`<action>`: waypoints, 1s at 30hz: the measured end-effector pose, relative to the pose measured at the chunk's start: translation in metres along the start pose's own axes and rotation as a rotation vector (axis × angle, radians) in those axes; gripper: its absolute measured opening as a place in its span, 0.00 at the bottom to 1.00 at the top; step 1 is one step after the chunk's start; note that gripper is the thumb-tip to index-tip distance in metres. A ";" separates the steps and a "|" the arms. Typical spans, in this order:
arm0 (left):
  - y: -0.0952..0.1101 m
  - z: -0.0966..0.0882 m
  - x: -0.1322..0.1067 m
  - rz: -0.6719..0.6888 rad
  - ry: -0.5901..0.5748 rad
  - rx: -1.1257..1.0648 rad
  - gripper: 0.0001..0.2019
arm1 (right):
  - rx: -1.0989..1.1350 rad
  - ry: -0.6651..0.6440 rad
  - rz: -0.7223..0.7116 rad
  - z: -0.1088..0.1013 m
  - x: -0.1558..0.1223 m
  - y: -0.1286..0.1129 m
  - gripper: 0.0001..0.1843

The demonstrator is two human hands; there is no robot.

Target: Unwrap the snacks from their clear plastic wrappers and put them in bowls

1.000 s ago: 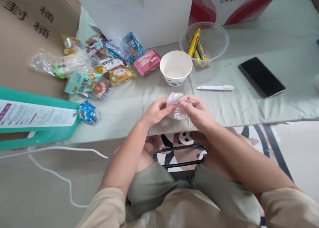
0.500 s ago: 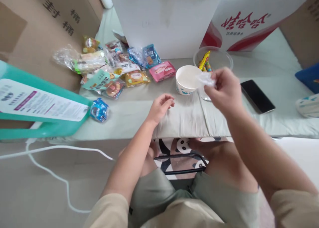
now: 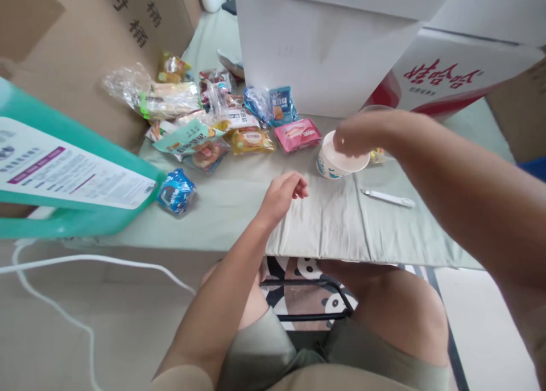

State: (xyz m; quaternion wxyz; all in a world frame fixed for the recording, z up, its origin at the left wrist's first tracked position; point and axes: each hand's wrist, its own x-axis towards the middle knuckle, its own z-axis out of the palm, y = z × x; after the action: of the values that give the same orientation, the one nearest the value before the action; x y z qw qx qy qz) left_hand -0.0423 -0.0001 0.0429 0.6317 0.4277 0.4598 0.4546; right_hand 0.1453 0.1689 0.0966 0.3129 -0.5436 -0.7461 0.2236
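My right hand (image 3: 356,134) reaches down into a white paper bowl (image 3: 336,166) with a blue pattern. Its fingers are hidden in the bowl, so whatever they hold does not show. My left hand (image 3: 281,196) hovers over the cloth in front of the bowl, its fingers curled in and nothing visible in them. A white utility knife (image 3: 388,198) lies on the cloth to the right of the bowl. Just left of the bowl is a pink snack packet (image 3: 298,135). A small yellow wrapper (image 3: 377,155) shows under my right forearm.
Several wrapped snacks (image 3: 251,140) are heaped at the left, with a blue packet (image 3: 177,192) nearer me. A green bottle (image 3: 85,157) leans in from the left. White cartons (image 3: 333,55) stand behind the bowl, and a brown cardboard box (image 3: 85,38) stands at the back left.
My right hand has moved from beside the bowl down into it, and the clear plastic it held is out of sight. My left hand stays near its place. The view has shifted, revealing the knife.
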 end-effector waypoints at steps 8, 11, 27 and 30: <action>0.001 0.000 0.005 -0.022 0.103 -0.086 0.14 | -0.774 -0.497 -0.044 0.068 0.002 -0.067 0.31; 0.000 -0.001 0.003 -0.016 0.086 -0.089 0.14 | -0.772 -0.488 -0.087 0.082 -0.003 -0.058 0.27; -0.012 -0.004 -0.017 -0.149 -0.549 -0.391 0.23 | 0.807 0.005 0.013 -0.028 -0.187 -0.066 0.22; -0.017 0.008 -0.024 -0.271 -0.648 -0.356 0.30 | 0.988 0.214 0.277 -0.015 -0.216 -0.037 0.19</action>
State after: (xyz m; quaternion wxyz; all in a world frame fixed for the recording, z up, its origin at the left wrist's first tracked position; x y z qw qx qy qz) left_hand -0.0356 -0.0275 0.0329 0.8626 0.3682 0.2028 0.2813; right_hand 0.1768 -0.0483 0.0834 0.5741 -0.4445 -0.4367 0.5311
